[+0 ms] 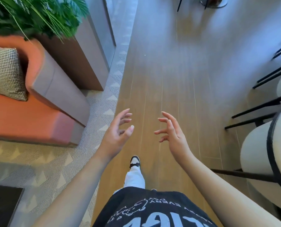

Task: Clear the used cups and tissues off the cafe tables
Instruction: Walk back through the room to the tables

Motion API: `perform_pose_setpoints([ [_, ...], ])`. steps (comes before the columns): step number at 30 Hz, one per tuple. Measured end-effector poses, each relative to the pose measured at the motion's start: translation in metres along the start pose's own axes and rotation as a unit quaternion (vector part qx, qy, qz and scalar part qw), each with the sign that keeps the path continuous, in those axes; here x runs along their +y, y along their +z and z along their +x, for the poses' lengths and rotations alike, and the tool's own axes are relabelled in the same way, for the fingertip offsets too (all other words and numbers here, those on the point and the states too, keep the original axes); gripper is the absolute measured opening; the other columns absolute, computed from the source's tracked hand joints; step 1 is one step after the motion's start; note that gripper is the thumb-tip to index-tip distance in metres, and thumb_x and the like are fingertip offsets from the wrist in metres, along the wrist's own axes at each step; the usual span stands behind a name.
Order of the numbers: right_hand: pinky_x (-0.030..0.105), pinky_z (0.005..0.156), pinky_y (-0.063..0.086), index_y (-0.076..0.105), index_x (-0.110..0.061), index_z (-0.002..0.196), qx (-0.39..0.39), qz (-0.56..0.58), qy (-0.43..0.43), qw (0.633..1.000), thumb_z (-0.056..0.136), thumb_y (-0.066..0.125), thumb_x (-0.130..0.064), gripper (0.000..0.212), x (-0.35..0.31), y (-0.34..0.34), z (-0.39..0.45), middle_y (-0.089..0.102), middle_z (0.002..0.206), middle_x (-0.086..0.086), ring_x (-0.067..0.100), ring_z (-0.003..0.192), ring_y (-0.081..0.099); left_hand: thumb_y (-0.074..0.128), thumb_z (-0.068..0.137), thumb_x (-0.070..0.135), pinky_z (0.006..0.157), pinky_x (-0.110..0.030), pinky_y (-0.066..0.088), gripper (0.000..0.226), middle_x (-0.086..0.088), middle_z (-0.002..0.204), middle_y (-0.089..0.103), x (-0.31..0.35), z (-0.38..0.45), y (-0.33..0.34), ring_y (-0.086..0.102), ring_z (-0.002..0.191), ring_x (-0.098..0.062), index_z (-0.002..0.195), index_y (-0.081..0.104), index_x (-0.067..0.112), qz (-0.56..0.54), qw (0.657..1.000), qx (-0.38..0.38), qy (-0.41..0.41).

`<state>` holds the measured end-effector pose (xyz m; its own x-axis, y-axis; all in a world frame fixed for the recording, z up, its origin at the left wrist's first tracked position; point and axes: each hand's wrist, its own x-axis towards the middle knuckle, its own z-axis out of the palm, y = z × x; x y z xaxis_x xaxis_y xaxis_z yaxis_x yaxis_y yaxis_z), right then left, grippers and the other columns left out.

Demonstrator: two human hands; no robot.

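Note:
No cups or tissues show in the head view. My left hand [118, 130] and my right hand [171, 130] hang in front of me over a wooden floor, palms turned toward each other, fingers spread and loosely curled. Neither hand holds anything. A foot in a black and white shoe [135, 161] is stepped forward on the planks below them.
An orange sofa [30, 120] with a houndstooth cushion [3, 74] stands at the left on a patterned rug [38, 161]. A green plant [35, 13] sits behind it. White chairs with black frames [259, 148] line the right side. A table base [213, 2] shows far ahead.

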<state>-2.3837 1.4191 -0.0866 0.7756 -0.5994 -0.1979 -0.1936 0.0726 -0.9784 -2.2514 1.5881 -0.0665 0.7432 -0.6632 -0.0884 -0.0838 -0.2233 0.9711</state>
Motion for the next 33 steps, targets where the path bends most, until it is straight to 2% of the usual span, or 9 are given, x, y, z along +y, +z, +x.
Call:
perform_pose_setpoints([
  [5, 0.035, 0.068, 0.057, 0.051, -0.039, 0.133, 0.024, -0.001, 0.007, 1.000, 0.107, 0.032, -0.038, 0.033, -0.005, 0.003, 0.084, 0.061, 0.126, -0.002, 0.021, 0.088, 0.071, 0.059, 0.082, 0.052, 0.092, -0.019, 0.052, 0.061, 0.011, 0.136, 0.058, -0.006, 0.098, -0.013, 0.057, 0.125, -0.002, 0.140, 0.049, 0.036, -0.004, 1.000, -0.016, 0.003],
  [10, 0.033, 0.066, 0.056, 0.054, -0.039, 0.132, 0.044, 0.005, 0.017, 0.999, 0.109, 0.033, -0.037, 0.032, -0.029, 0.025, 0.186, 0.064, 0.123, -0.002, 0.023, 0.088, 0.071, 0.060, 0.083, 0.052, 0.104, -0.039, 0.052, 0.064, 0.010, 0.137, 0.058, -0.001, 0.211, -0.043, 0.057, 0.126, -0.006, 0.143, 0.049, 0.032, -0.010, 0.999, -0.032, 0.011],
  [14, 0.033, 0.067, 0.056, 0.054, -0.041, 0.132, 0.063, -0.004, 0.009, 0.998, 0.108, 0.034, -0.040, 0.032, -0.054, 0.030, 0.260, 0.064, 0.123, -0.001, 0.024, 0.089, 0.071, 0.061, 0.082, 0.051, 0.105, -0.049, 0.051, 0.064, 0.007, 0.138, 0.057, 0.008, 0.292, -0.063, 0.057, 0.127, -0.009, 0.143, 0.050, 0.034, -0.010, 0.998, -0.055, 0.016],
  [22, 0.030, 0.068, 0.059, 0.053, -0.044, 0.131, 0.113, -0.010, 0.005, 0.993, 0.108, 0.031, -0.039, 0.032, -0.080, -0.002, 0.380, 0.064, 0.124, -0.003, 0.022, 0.090, 0.072, 0.061, 0.082, 0.051, 0.102, -0.041, 0.054, 0.055, 0.009, 0.136, 0.059, 0.023, 0.420, -0.063, 0.059, 0.124, -0.008, 0.135, 0.051, 0.045, -0.015, 0.997, -0.072, 0.023],
  [25, 0.028, 0.066, 0.058, 0.054, -0.042, 0.133, 0.107, -0.010, 0.006, 0.994, 0.108, 0.031, -0.040, 0.034, -0.084, -0.010, 0.428, 0.064, 0.123, -0.004, 0.022, 0.089, 0.072, 0.060, 0.082, 0.053, 0.100, -0.035, 0.055, 0.055, 0.011, 0.136, 0.058, 0.024, 0.468, -0.055, 0.059, 0.124, -0.006, 0.136, 0.050, 0.046, -0.007, 0.997, -0.076, 0.023],
  [29, 0.027, 0.065, 0.057, 0.053, -0.036, 0.137, 0.087, -0.007, 0.002, 0.996, 0.108, 0.031, -0.039, 0.037, -0.090, -0.023, 0.505, 0.064, 0.123, -0.002, 0.022, 0.088, 0.071, 0.060, 0.082, 0.052, 0.101, -0.037, 0.055, 0.055, 0.014, 0.136, 0.058, 0.030, 0.544, -0.038, 0.059, 0.125, -0.007, 0.137, 0.050, 0.047, -0.003, 0.997, -0.077, 0.017],
  [33, 0.027, 0.068, 0.058, 0.051, -0.041, 0.136, 0.064, -0.016, 0.007, 0.998, 0.107, 0.030, -0.040, 0.035, -0.102, -0.045, 0.587, 0.062, 0.124, -0.005, 0.019, 0.089, 0.071, 0.061, 0.080, 0.052, 0.099, -0.036, 0.055, 0.056, 0.011, 0.134, 0.059, 0.044, 0.627, -0.016, 0.061, 0.122, -0.008, 0.135, 0.051, 0.045, -0.011, 0.998, -0.063, 0.012],
])
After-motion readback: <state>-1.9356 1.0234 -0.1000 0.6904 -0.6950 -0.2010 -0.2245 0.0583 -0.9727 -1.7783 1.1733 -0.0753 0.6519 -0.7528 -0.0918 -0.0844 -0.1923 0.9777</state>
